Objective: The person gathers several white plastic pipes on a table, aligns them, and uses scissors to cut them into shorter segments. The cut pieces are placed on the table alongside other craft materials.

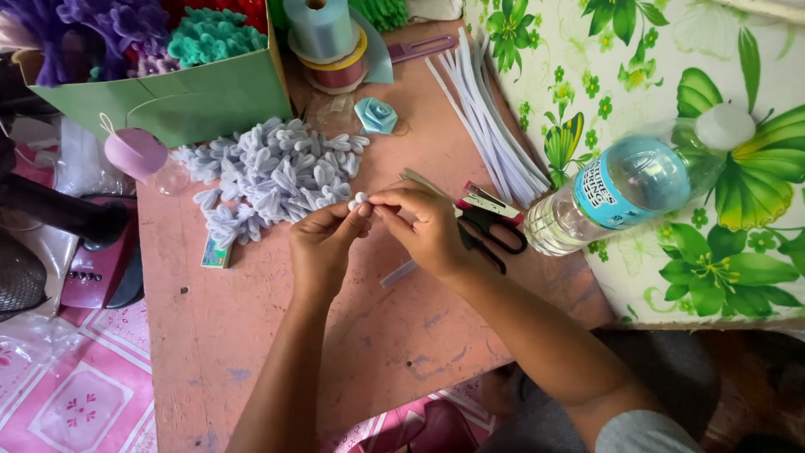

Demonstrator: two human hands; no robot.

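Your left hand and right hand meet above the pink table, fingertips pinched shut on a small white folded piece, seemingly mid-fold. Beside them lies a heap of pale folded pieces; scissors rest near your right wrist. Next calls for a steady pinch.

A low, worn pink wooden table is seen from above. On it are laid a heap of pale lavender folded ribbon petals, a small matchbox, a green paper bag, stacked ribbon spools, a light blue ribbon rose, white strips, black-handled scissors and a plastic water bottle.
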